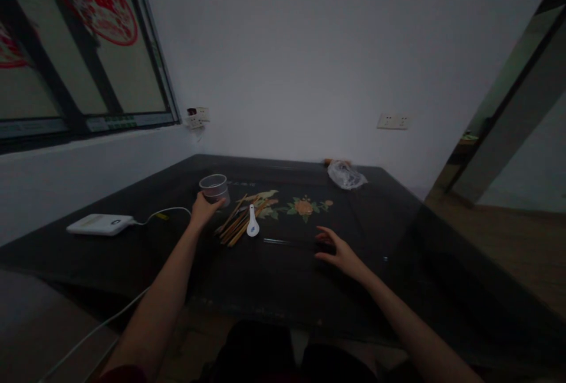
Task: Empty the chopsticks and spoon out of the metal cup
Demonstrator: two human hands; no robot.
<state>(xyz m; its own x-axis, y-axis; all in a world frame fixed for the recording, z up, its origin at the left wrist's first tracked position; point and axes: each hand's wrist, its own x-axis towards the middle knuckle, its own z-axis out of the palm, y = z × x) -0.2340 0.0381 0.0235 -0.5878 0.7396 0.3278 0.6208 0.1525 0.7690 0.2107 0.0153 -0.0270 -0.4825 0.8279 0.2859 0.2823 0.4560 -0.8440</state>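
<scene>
My left hand point(203, 209) is wrapped round a clear plastic cup point(214, 187) standing on the dark table point(274, 277). Just right of the cup lies a loose heap of wooden chopsticks point(236, 221) with a white ceramic spoon point(252, 222) beside them. My right hand point(338, 251) hovers low over the table with fingers apart, its fingertips next to a thin dark utensil point(292, 243) lying flat. A flower picture point(304, 206) is painted on the tabletop behind.
A white power bank point(99, 224) with a white cable point(161, 213) lies at the table's left. A crumpled clear plastic bag point(345, 174) sits at the far edge by the wall. A window is on the left, a doorway on the right.
</scene>
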